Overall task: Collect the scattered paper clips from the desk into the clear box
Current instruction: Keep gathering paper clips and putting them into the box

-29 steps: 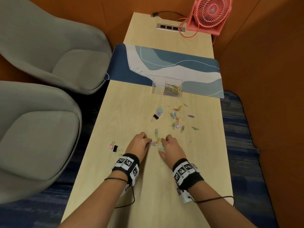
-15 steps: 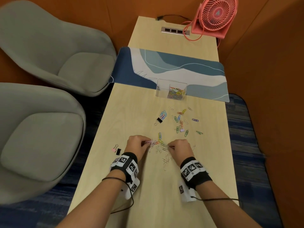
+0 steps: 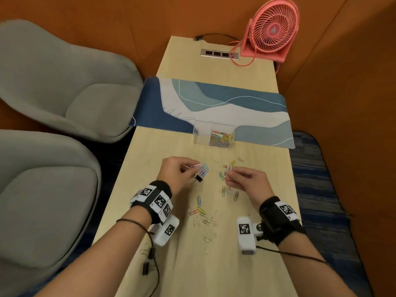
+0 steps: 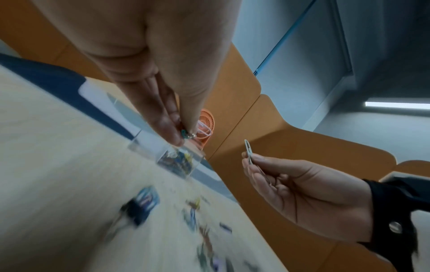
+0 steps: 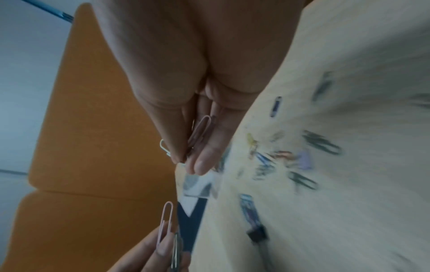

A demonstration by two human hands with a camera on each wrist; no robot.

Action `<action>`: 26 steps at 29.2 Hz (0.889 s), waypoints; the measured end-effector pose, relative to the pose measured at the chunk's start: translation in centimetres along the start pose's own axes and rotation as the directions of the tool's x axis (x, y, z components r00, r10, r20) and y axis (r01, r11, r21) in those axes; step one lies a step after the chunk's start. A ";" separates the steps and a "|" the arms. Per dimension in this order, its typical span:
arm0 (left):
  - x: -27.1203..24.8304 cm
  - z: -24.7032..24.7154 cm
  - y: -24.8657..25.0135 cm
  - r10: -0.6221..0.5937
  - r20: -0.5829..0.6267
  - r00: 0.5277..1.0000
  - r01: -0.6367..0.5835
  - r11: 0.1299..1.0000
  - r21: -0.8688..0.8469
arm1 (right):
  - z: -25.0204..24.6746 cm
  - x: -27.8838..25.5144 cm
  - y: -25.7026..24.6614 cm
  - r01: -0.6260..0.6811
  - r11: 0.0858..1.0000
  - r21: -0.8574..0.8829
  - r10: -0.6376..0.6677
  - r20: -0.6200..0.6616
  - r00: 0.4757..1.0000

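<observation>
The clear box [image 3: 214,133] stands at the near edge of the blue mat with coloured paper clips in it. My left hand [image 3: 194,168] hovers above the desk [image 3: 150,189] and pinches a few paper clips [image 4: 194,133], one of them pink [image 5: 165,220]. My right hand [image 3: 228,175] is level with it and pinches paper clips [image 5: 200,132], among them a pale one [image 4: 249,150]. Both hands sit a short way in front of the box. Loose paper clips [image 3: 201,213] lie scattered under and behind the hands.
A black binder clip [image 3: 198,179] holding blue clips lies under my left hand. The blue patterned mat [image 3: 214,103] crosses the desk. A pink fan [image 3: 270,33] and a power strip [image 3: 218,54] sit at the far end. Two grey chairs [image 3: 64,93] stand left; orange walls close the right.
Both hands have lifted off the near pile of clips, each pinching clips, and moved forward toward the clear box.
</observation>
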State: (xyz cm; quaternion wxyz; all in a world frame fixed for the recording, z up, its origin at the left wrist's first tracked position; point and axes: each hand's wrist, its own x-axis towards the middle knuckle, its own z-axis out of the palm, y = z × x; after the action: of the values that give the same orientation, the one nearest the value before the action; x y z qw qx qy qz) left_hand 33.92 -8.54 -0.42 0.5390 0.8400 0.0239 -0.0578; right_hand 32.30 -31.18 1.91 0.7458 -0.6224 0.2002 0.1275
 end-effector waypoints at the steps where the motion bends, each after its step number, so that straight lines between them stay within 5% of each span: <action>1: 1.4 -0.1 0.9 0.027 -0.007 1.000 -0.027 1.000 -0.009 | 0.1 0.7 -1.1 0.022 0.999 0.032 -0.021 -0.002 1.000; 8: 11.3 1.4 5.5 0.248 -0.023 0.968 -0.245 0.965 0.098 | -0.3 5.4 -5.1 0.102 0.982 0.156 -0.098 -0.035 0.995; 15: 16.5 5.1 4.6 0.394 0.086 0.915 -0.401 0.867 0.296 | -1.4 8.6 -4.3 0.095 0.983 0.157 -0.081 -0.090 0.993; 20: 16.7 6.3 3.4 0.380 0.122 0.917 -0.393 0.807 0.441 | -2.5 10.1 -3.8 0.096 0.986 0.138 -0.079 -0.127 0.989; 26: 16.8 6.1 2.8 0.314 0.100 0.944 -0.328 0.864 0.383 | -2.1 11.0 -3.5 0.103 0.985 0.135 -0.085 -0.134 0.987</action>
State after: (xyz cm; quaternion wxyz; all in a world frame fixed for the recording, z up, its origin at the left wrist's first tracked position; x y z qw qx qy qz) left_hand 50.45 -15.64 -2.44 0.3610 0.9223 -0.1374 0.0143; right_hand 43.31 -34.56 -0.34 0.7789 -0.5836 0.2263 0.0376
